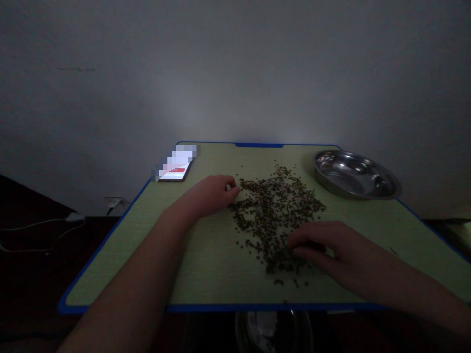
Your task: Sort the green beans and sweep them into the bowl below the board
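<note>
While a dim wall (257, 73) backs the green table (209, 279), dark grains (272, 201) lie beside the left hand (217, 195) and partly under the right hand (338, 245), which hides some; whether either's curled fingers grip any, I cannot tell. A lit phone (174, 171) lies back left, a metal bowl (353, 179) back right.
</note>
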Demonstrator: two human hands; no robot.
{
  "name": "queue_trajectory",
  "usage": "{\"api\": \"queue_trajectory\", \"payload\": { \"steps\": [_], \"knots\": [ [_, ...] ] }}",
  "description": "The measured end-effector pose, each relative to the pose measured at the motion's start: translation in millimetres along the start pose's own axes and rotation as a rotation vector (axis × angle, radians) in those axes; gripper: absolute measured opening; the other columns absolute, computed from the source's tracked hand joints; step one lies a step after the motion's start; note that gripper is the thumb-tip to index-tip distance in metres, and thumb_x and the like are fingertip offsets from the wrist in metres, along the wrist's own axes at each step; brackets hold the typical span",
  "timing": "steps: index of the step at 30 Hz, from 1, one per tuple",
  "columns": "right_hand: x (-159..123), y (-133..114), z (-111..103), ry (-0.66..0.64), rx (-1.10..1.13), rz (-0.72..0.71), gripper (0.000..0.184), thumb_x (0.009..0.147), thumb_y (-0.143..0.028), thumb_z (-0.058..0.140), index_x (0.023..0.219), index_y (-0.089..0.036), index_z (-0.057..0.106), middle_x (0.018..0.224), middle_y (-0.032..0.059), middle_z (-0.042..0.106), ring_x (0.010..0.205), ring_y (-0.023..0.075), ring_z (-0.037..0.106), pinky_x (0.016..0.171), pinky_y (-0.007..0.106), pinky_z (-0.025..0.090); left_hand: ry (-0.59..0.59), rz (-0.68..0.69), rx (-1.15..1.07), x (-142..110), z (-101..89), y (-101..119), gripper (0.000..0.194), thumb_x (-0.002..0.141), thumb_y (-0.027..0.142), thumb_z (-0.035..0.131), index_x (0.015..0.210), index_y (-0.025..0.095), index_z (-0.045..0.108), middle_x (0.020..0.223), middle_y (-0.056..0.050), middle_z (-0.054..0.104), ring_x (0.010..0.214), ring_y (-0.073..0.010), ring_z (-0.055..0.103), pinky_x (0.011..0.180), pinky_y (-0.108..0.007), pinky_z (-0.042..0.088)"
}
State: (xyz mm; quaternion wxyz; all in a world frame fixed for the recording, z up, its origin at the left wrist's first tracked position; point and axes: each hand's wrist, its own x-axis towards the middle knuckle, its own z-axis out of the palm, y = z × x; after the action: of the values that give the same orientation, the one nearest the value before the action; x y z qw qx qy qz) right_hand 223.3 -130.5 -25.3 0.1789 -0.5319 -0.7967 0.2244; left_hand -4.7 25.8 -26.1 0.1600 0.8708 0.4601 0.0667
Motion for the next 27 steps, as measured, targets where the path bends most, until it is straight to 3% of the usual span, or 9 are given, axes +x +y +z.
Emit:
{"api": "queue_trajectory", "payload": {
  "steps": [12, 27],
  "knots": [
    [8, 4, 3, -0.061, 0.008, 0.028, 0.014, 0.090, -0.026, 0.052, 0.088, -0.023, 0.065, 0.082, 0.0002, 0.068, 0.074, 0.0151, 0.060, 0.067, 0.027, 0.043, -0.009, 0.001, -0.001, 0, -0.2, 1, 0.040, 0.085, 0.043, 0.040, 0.096, 0.016, 0.068, 0.085, -0.009, 0.071, 0.068, -0.0175, 0.059, 0.064, -0.030, 0.041],
    [32, 12, 2, 0.023, -0.122, 0.022, 0.012, 0.090, -0.020, 0.050, 0.083, -0.020, 0.059, 0.077, 0.0016, 0.065, 0.069, 0.0154, 0.056, 0.063, 0.028, 0.040, -0.003, -0.018, 0.001, -1, -2.0, 2, 0.038, 0.086, 0.043, 0.040, 0.094, 0.017, 0.067, 0.080, -0.008, 0.071, 0.067, -0.0173, 0.059, 0.063, -0.029, 0.041]
  ]
}}
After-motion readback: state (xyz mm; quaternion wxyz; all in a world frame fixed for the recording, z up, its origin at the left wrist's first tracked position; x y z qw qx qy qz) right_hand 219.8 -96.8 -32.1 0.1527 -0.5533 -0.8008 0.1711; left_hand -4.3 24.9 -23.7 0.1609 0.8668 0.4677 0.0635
